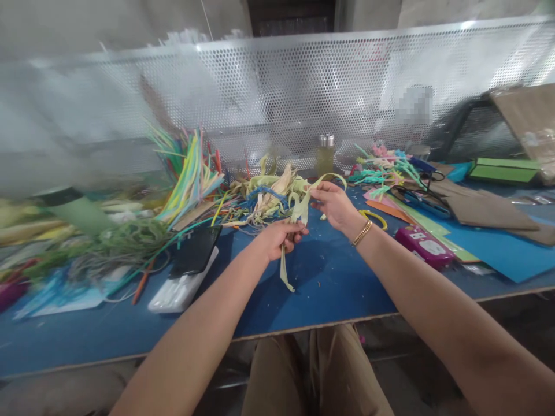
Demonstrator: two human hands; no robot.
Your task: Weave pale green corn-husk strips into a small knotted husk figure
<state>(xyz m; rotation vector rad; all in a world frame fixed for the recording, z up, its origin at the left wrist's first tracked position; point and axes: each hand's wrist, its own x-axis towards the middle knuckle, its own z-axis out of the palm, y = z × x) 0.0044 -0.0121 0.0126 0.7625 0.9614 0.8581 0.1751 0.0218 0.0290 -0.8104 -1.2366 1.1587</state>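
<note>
Pale green strips that look like corn husk (284,271) run between my two hands above the blue table. My left hand (284,238) is closed on the strips, with one end hanging down below it. My right hand (332,202), with a gold bracelet at the wrist, pinches the upper part, and a loop of strip arches over it. Just behind the hands lies a heap of dried husk pieces (281,184) mixed with blue fibre. My fingers partly hide the gripped parts.
Left are a bundle of coloured pipe cleaners (193,179), a phone (195,251) on a white box and green netting (125,240). Right are a magenta case (422,247), blue paper (498,248) and cardboard (485,205). A bottle (325,157) stands before the perforated metal panel (295,75).
</note>
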